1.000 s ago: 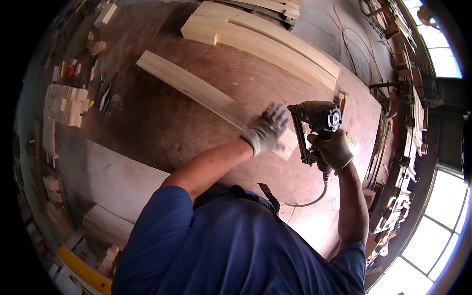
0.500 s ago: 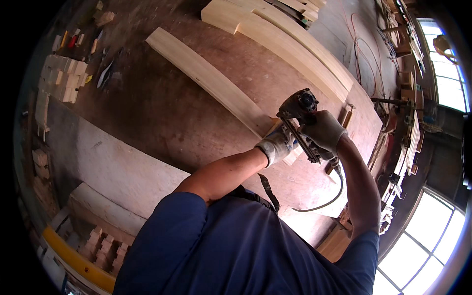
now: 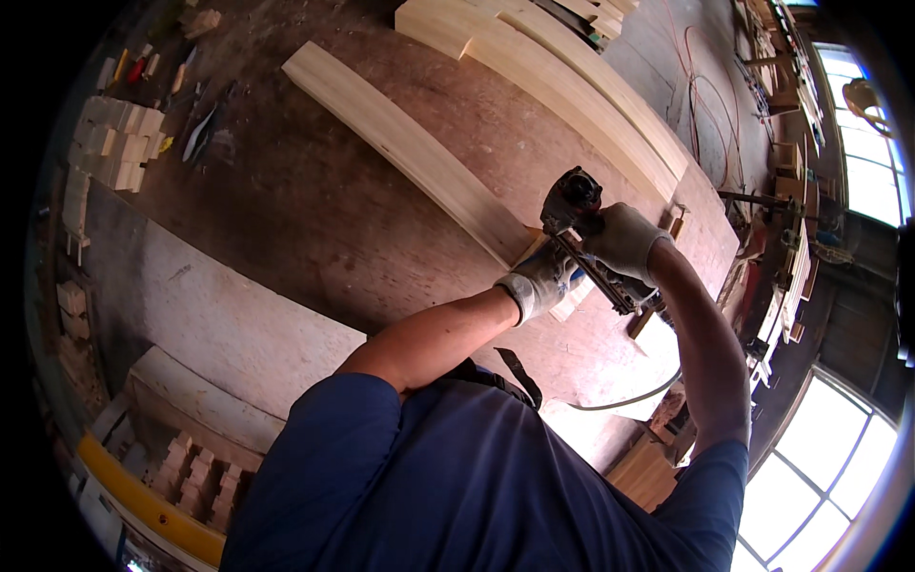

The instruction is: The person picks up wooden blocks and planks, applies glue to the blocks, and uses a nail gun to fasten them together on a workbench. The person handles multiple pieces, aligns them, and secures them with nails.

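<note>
My right hand (image 3: 624, 244), in a pale work glove, is closed round the grip of a dark nail gun (image 3: 578, 196). The gun's long magazine slants down to the right, and an air hose (image 3: 629, 400) shows below. My gloved left hand (image 3: 537, 284) is just left of the gun, bent over a short wooden piece (image 3: 572, 303) that crosses the near end of a long pale board (image 3: 400, 148). The magazine and gun hide most of its fingertips. Both wooden pieces lie on the reddish-brown worktable (image 3: 286, 219). The gun's nose is hidden, so contact with the wood cannot be seen.
More long pale boards (image 3: 553, 95) lie along the table's far right side. A hammer (image 3: 678, 221) rests near the right edge. Stacked wooden blocks (image 3: 119, 143) and hand tools (image 3: 200, 132) are at far left. A yellow beam (image 3: 143, 505) runs at lower left.
The nail gun has shifted slightly and tilted, its head moving a little left. My right forearm has swung outward to the right. My left hand stays at the board's end.
</note>
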Demonstrator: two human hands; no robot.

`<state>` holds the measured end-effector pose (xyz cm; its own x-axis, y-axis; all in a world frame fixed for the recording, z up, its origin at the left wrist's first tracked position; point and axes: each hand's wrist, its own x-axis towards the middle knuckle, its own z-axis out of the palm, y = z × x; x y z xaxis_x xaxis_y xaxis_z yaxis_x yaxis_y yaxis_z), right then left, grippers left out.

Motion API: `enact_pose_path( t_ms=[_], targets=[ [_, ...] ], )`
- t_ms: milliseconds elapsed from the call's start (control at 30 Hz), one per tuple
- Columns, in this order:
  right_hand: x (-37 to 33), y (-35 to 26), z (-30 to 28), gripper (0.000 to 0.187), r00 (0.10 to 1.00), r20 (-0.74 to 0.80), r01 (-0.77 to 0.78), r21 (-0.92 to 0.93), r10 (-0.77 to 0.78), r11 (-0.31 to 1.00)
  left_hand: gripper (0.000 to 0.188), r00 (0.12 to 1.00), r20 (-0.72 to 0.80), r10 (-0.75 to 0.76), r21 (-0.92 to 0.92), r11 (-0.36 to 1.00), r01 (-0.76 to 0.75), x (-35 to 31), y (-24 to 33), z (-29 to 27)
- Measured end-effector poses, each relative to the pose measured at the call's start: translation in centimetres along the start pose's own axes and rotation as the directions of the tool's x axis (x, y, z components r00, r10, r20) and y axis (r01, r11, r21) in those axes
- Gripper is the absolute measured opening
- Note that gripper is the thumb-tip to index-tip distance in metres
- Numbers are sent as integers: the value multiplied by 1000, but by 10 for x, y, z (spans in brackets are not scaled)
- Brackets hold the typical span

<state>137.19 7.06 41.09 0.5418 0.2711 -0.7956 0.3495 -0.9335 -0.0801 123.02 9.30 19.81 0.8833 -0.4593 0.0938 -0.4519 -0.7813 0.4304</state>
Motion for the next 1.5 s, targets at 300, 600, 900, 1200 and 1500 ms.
enact_pose_path(
  t_ms=[300, 600, 900, 1200, 1500],
  targets=[
    [3, -20, -11, 38, 999, 38, 18, -100, -14, 995, 47, 998, -65, 14, 83, 997, -9, 1, 1, 14],
    [-3, -25, -10, 36, 1000, 7, -13, -80, 14, 997, 46, 992, -127, -15, 33, 999, 20, 0, 0, 13],
    [-6, -24, 1, 33, 994, 91, 63, -11, -62, 998, 47, 999, 12, -32, 378, 926, 25, -7, 14, 9],
    [5, -12, 19, 37, 987, 94, 142, -90, -133, 986, 40, 997, -32, -77, 140, 987, 80, -14, 18, 12],
    [1, -29, 14, 38, 991, 126, 75, -186, -52, 980, 42, 997, -56, -45, 392, 918, 64, -9, 15, 31]
  ],
)
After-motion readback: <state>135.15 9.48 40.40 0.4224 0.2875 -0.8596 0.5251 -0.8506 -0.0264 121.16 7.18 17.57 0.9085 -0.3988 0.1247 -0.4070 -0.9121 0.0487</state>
